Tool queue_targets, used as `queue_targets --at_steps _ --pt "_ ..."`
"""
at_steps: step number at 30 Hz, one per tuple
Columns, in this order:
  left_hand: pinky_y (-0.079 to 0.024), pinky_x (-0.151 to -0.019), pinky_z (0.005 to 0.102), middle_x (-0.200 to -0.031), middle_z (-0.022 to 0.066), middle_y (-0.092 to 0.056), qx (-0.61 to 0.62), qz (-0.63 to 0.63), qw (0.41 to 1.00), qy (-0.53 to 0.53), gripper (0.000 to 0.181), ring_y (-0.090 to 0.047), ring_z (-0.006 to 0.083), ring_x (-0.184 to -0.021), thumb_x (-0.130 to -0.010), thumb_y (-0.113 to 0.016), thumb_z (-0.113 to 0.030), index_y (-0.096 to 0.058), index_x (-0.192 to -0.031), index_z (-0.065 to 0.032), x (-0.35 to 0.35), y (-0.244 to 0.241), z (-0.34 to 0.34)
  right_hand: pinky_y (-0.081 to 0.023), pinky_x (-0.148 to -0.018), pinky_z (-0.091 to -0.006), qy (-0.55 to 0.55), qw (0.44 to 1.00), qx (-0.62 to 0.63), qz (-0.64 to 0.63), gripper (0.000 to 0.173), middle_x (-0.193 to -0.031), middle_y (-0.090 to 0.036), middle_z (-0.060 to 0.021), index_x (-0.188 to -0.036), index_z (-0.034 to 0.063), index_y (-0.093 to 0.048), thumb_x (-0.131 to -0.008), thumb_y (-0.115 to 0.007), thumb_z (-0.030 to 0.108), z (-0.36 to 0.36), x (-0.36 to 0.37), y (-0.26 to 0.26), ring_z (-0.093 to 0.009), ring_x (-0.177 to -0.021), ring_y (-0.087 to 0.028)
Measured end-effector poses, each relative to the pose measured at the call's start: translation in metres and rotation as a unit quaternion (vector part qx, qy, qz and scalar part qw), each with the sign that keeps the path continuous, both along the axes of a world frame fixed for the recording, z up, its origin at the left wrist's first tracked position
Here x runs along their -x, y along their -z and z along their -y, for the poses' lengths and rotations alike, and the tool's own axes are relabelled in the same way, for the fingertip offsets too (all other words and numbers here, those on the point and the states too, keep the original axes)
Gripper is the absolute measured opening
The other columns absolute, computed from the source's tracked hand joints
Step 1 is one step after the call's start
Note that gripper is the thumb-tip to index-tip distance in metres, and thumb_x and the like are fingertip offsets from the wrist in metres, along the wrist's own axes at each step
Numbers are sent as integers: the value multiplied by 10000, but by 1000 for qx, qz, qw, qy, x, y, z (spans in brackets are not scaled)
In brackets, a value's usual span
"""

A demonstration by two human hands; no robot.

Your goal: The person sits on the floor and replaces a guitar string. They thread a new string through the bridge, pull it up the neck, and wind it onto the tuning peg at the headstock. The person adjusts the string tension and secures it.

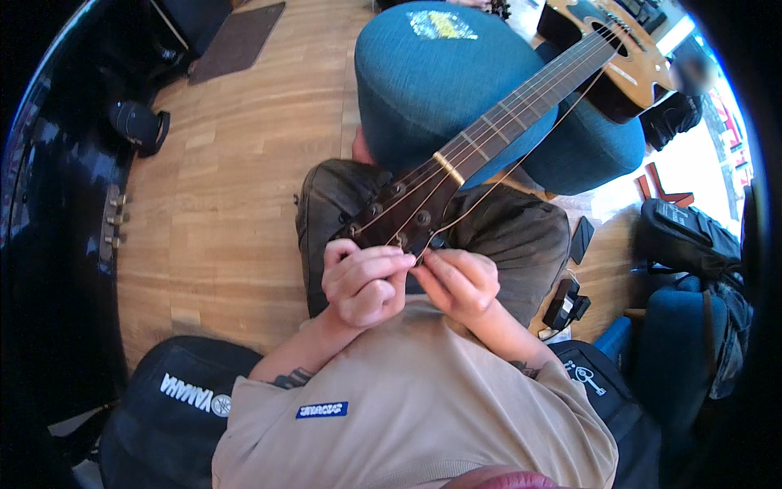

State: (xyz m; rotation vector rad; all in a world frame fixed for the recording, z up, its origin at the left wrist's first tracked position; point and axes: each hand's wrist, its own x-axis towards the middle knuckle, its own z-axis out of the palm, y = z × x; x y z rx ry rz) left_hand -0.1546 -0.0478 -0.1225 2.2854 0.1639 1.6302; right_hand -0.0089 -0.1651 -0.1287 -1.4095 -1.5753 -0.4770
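An acoustic guitar lies across blue upholstered stools, its neck slanting down towards me and its dark headstock above my lap. Both my hands meet at the headstock's near end. My left hand pinches a bronze-coloured guitar string beside a tuning peg. This string bows away from the fretboard, outside the nut; other strings run over the nut to the posts. My right hand has its fingertips closed at the same string, touching my left fingertips. The exact grip of each fingertip is partly hidden.
A blue stool under the neck bears a clear packet. Black bags flank me, another bag stands right. A black device with a cable lies on the wooden floor. A person is at the far right.
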Motion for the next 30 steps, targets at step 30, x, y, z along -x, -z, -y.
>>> queue_targets --at_steps 30 --pt "-456 -726 355 -997 12 -766 -23 -11 1000 -4 445 -756 206 -871 -860 -798 50 -411 -747 -136 1 0 -3 -504 -487 -333 39 992 78 -95 177 -688 -617 -66 -970 23 -711 -862 -824 106 3 22 -15 -215 -531 -630"
